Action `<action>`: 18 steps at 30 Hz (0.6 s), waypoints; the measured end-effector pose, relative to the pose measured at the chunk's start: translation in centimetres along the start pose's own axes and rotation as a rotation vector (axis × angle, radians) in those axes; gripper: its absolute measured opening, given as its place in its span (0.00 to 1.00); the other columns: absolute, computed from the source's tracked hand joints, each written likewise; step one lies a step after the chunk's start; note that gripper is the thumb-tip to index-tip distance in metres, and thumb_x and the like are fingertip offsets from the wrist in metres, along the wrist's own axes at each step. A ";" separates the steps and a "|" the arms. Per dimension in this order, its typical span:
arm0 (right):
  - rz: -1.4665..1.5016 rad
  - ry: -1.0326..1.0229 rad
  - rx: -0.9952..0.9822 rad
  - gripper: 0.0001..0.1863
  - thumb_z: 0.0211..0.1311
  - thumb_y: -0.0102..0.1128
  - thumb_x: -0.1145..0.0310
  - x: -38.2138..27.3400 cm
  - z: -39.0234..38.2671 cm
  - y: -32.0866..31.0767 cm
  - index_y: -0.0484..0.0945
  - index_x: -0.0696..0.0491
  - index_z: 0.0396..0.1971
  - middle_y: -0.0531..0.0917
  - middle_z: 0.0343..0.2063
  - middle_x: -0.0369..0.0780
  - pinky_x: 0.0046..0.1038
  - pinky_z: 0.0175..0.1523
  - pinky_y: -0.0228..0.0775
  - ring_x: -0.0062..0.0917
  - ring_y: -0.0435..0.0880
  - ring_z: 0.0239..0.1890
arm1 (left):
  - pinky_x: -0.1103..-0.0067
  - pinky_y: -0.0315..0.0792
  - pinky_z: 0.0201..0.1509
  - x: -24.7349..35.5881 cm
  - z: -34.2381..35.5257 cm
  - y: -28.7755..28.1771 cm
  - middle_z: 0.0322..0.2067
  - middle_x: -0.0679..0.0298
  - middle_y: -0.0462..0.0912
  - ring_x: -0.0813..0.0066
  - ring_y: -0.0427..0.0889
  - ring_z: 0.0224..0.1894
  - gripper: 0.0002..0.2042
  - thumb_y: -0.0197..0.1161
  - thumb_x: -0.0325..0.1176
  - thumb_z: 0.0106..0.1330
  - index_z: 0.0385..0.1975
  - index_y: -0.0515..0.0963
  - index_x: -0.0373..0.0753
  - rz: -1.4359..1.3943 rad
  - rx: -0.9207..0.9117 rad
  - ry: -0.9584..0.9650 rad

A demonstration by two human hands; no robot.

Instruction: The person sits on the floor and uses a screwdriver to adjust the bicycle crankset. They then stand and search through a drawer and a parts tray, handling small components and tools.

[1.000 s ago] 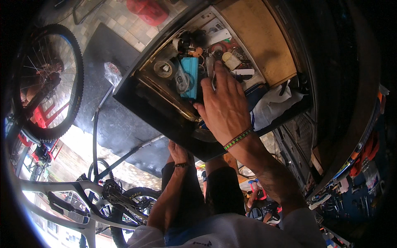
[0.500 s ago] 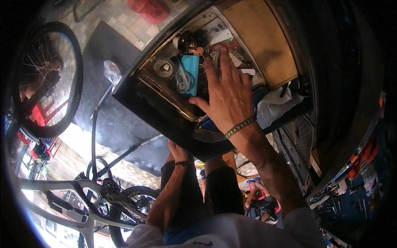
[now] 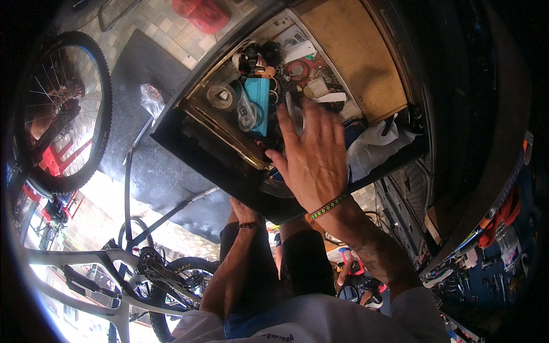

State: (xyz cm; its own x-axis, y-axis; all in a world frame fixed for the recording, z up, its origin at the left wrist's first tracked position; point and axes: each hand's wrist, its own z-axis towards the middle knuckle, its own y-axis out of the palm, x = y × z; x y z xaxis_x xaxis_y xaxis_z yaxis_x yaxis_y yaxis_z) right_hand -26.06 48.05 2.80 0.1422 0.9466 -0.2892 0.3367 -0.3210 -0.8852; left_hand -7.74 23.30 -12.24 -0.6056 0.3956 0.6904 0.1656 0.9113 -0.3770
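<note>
My right hand (image 3: 311,154), with a patterned band at its wrist, is spread palm down in an open drawer (image 3: 189,137), fingers slightly bent among small clutter beside a turquoise flat object (image 3: 257,103). Its middle fingertips are near a grey elongated item (image 3: 291,108); contact is unclear. A tape roll (image 3: 220,97), dark small parts (image 3: 255,56), a red round item (image 3: 297,70) and a white strip (image 3: 330,98) lie around. My left hand (image 3: 243,212) is under the drawer's near edge, its fingers hidden.
A wooden panel (image 3: 360,57) fills the drawer's right side. At left are a bicycle wheel (image 3: 101,131), a white frame (image 3: 57,258) and a black mat (image 3: 143,63). A red object (image 3: 200,12) is at top, tools (image 3: 497,283) at right, another person's hands (image 3: 349,260) below.
My right hand first reached farther into the drawer, then drew back toward me, uncovering the red round item. My left hand stayed under the edge. The drawer shifted slightly left in the view.
</note>
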 end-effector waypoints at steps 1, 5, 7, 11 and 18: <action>-0.036 0.040 0.019 0.46 0.62 0.77 0.46 0.2 0.3 -0.2 0.71 0.60 0.72 0.72 0.69 0.60 0.50 0.77 0.58 0.50 0.71 0.71 | 0.70 0.83 0.58 -0.7 -0.1 0.0 0.55 0.54 0.89 0.67 0.88 0.55 0.21 0.59 0.41 0.82 0.60 0.82 0.28 -0.036 -0.005 -0.028; -0.077 0.132 -0.012 0.45 0.61 0.78 0.48 0.7 1.8 -0.2 0.72 0.60 0.70 0.67 0.71 0.66 0.54 0.81 0.54 0.59 0.68 0.74 | 0.69 0.82 0.60 -3.3 -0.2 -0.6 0.58 0.53 0.87 0.65 0.87 0.56 0.21 0.59 0.40 0.82 0.64 0.79 0.29 -0.046 -0.072 -0.048; -0.006 0.076 -0.013 0.43 0.61 0.78 0.50 0.1 1.9 0.4 0.71 0.61 0.69 0.67 0.70 0.69 0.54 0.80 0.55 0.60 0.69 0.73 | 0.69 0.80 0.63 -3.3 -0.3 -0.5 0.59 0.54 0.87 0.64 0.87 0.57 0.21 0.58 0.38 0.82 0.66 0.78 0.29 0.090 -0.110 0.036; 0.103 0.014 -0.070 0.35 0.72 0.66 0.53 -1.6 0.1 1.3 0.72 0.60 0.70 0.69 0.71 0.70 0.50 0.81 0.57 0.58 0.72 0.74 | 0.67 0.78 0.63 -2.0 -0.1 -0.4 0.58 0.54 0.87 0.62 0.86 0.58 0.20 0.62 0.39 0.80 0.64 0.80 0.32 0.223 -0.140 0.118; 0.017 0.010 -0.074 0.25 0.78 0.52 0.65 -2.1 -0.9 2.1 0.72 0.59 0.70 0.67 0.72 0.72 0.50 0.81 0.59 0.59 0.71 0.75 | 0.62 0.75 0.65 4.5 0.9 0.8 0.56 0.55 0.88 0.57 0.85 0.60 0.19 0.67 0.41 0.76 0.60 0.83 0.37 0.534 -0.249 0.119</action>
State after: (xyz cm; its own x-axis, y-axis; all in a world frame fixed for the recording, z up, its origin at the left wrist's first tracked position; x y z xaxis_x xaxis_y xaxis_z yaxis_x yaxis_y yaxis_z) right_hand -24.84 45.42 1.87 0.1577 0.9410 -0.2995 0.4021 -0.3382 -0.8508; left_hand -11.02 25.70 -10.03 -0.2998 0.8029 0.5152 0.6086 0.5768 -0.5448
